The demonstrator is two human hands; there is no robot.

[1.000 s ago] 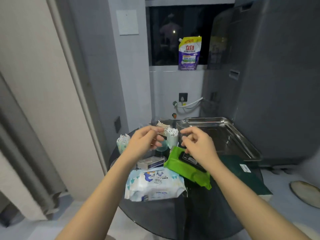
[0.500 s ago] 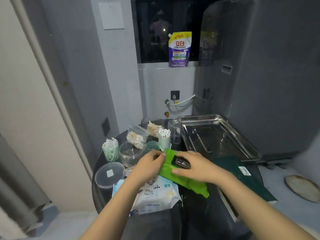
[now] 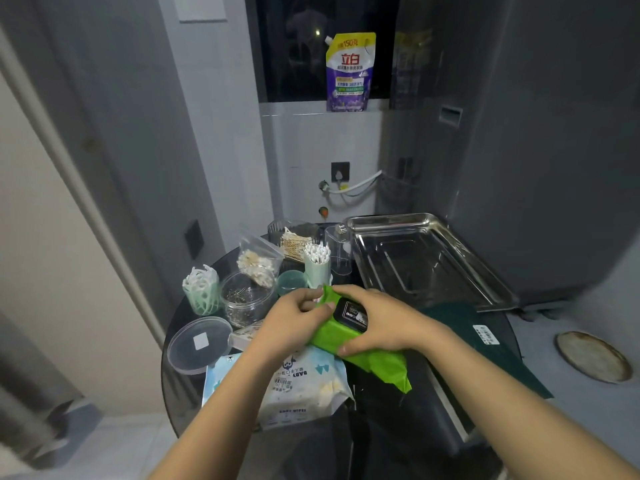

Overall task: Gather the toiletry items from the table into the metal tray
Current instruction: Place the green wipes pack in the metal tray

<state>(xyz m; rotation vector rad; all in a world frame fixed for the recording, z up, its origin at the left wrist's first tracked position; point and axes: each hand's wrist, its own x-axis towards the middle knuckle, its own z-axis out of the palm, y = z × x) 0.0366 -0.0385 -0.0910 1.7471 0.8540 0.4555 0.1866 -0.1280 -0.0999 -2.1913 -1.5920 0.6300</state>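
- Nearest the camera, on the round dark glass table (image 3: 381, 427), a white-and-blue baby wipes pack (image 3: 298, 386) lies flat under the person's left forearm.
- Just beyond, both hands grip a green wipes pack (image 3: 349, 344): the left hand (image 3: 294, 323) pinches its far-left end with fingers closed on the wrapper, while the right hand (image 3: 384, 323) clamps across its middle, thumb at the near edge and fingers curled over the black lid label.
- To the right, a dark green flat packet (image 3: 485, 337) rests on the table beside the right wrist.
- To the left, a clear round lid (image 3: 199, 344) lies flat near a clear jar (image 3: 246, 299) and a pale green holder of floss picks (image 3: 201, 289).
- Farther back stand a cup of cotton swabs (image 3: 317, 265), a small teal cap (image 3: 292, 282) and a plastic bag of swabs (image 3: 258, 258).
- At the table's far right, the metal tray (image 3: 485, 265) sits with nothing visible inside.
- Beyond, against grey walls and a dark window, a purple detergent pouch (image 3: 349, 72) stands on the sill above a wall outlet (image 3: 340, 171).
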